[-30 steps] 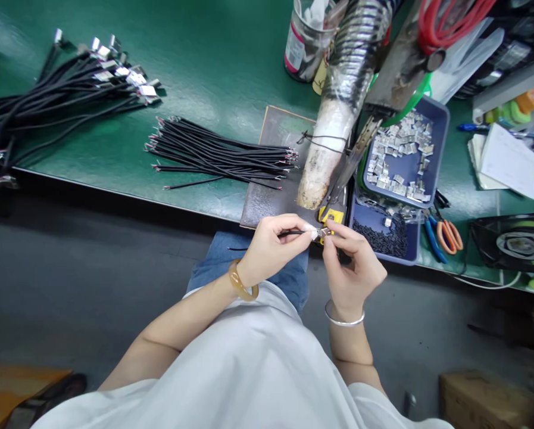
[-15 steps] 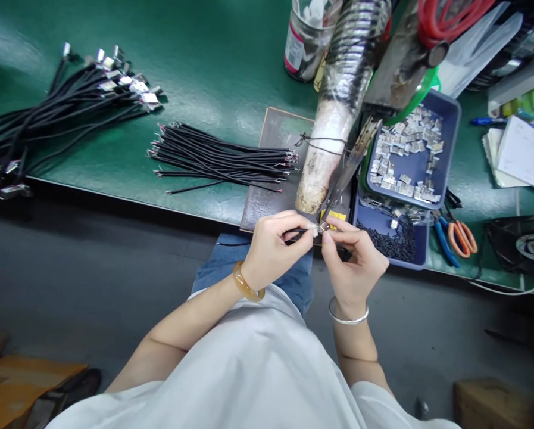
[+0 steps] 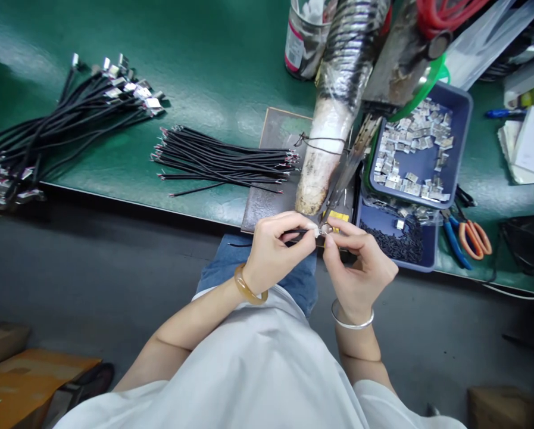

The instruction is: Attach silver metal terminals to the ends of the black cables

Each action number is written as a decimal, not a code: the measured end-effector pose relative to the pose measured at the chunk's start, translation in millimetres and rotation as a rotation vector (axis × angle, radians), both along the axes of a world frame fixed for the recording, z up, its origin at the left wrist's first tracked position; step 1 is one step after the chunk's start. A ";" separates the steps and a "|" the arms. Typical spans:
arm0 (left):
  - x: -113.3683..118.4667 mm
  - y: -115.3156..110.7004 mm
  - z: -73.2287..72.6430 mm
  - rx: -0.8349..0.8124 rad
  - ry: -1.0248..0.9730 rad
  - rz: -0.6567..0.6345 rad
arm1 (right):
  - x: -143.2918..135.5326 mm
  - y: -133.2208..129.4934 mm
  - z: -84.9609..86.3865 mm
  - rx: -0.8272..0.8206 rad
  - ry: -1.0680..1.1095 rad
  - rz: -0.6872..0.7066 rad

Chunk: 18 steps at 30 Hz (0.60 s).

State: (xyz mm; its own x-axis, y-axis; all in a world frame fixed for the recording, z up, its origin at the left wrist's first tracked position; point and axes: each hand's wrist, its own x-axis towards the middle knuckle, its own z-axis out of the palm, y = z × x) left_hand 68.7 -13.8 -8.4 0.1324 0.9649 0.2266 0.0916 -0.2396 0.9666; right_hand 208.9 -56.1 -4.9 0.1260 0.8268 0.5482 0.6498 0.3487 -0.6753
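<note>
My left hand (image 3: 278,244) pinches a black cable (image 3: 296,230) close to its end, where a small silvery part shows at the fingertips. Just to the right, my right hand (image 3: 358,253) is closed in a pinch on a thin wire-like piece (image 3: 326,228), too small to make out fully. The fingertips of both hands are close together below the tip of a white-wrapped duct (image 3: 322,152) and a metal tool arm (image 3: 353,155). Left of them, a bundle of black cables (image 3: 222,158) with stripped ends lies partly on a dark board (image 3: 260,208).
Cables with metal connectors (image 3: 83,113) lie on the green table (image 3: 213,53) at left. Right of the duct are a blue tray of connectors (image 3: 461,125), a lower tray of black pieces (image 3: 431,256) and orange-handled pliers (image 3: 474,239). A jar (image 3: 296,50) stands behind.
The view has shifted slightly, so the trays sit further right. My right hand has moved a little to the right, and both hands keep their pinches.
</note>
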 end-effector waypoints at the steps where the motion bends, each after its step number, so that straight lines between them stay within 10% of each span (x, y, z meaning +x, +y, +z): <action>1: 0.4 -0.2 -0.1 -0.021 -0.010 -0.007 | 0.7 -1.1 -1.2 -0.010 0.004 0.002; 18: 2.9 -4.2 -2.1 -0.022 0.060 -0.007 | 4.6 0.8 -1.5 -0.089 -0.034 -0.015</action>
State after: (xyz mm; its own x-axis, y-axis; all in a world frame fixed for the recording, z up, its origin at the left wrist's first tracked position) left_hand 71.6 -18.0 -10.5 0.1524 0.9686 0.1964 0.1480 -0.2189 0.9645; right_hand 213.6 -55.3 -6.4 0.1210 0.8708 0.4766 0.6775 0.2784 -0.6807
